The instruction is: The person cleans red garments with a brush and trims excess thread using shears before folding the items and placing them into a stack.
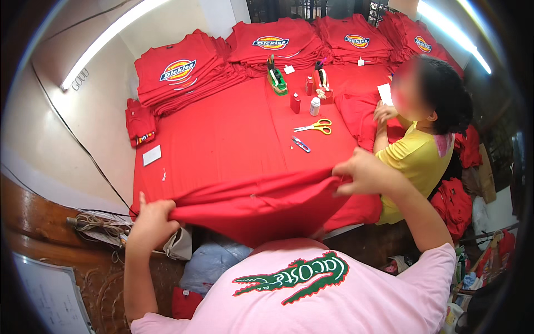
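The table is covered with smooth, matt red cloth, and softly creased, matt fabric is shown by the garment at its near edge. On the table, scissors are made up of shiny metal blades and smooth plastic handles, beside a smooth plastic bottle. Crinkled plastic is seen in the bag below the table, and glossy carved wood in the panel at its near left.

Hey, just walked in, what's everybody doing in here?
The person in the pink shirt holds up red fabric between their left hand and right hand, at the near side of a red-covered table. To the right, a co-worker in yellow has a hand beside a white card. Scissors lie on the table; red shirts are stacked along its far side.
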The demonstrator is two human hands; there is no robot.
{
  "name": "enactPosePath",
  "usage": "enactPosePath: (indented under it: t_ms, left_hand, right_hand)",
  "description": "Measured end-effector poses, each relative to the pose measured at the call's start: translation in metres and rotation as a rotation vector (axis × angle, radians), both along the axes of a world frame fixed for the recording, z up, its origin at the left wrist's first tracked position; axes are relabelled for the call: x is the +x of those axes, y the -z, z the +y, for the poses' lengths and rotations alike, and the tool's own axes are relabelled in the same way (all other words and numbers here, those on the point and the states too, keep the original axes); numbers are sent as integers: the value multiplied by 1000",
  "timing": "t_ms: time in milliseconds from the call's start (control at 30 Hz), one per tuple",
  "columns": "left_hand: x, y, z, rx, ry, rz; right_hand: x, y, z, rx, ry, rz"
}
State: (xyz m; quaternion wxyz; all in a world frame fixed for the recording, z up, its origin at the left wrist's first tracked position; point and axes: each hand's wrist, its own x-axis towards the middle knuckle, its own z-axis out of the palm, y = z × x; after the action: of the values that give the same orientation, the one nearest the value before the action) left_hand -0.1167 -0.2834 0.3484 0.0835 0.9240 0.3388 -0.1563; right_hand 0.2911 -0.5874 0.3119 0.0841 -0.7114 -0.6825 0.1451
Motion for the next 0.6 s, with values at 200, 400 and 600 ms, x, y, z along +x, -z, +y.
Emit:
enactPosePath:
  t_ms: [200, 400, 600]
  left_hand:
    - [-6, -25, 7, 270, -22, -243]
    - [-41, -6, 33, 367, -34, -279]
    - [-64, -55, 19, 119, 98, -584]
  right_hand:
    - [-21, -52, 15, 331, -37, 150]
    - [-19, -92, -18, 305, -266, 466]
    - [-19, -104, -49, 574, -12, 231]
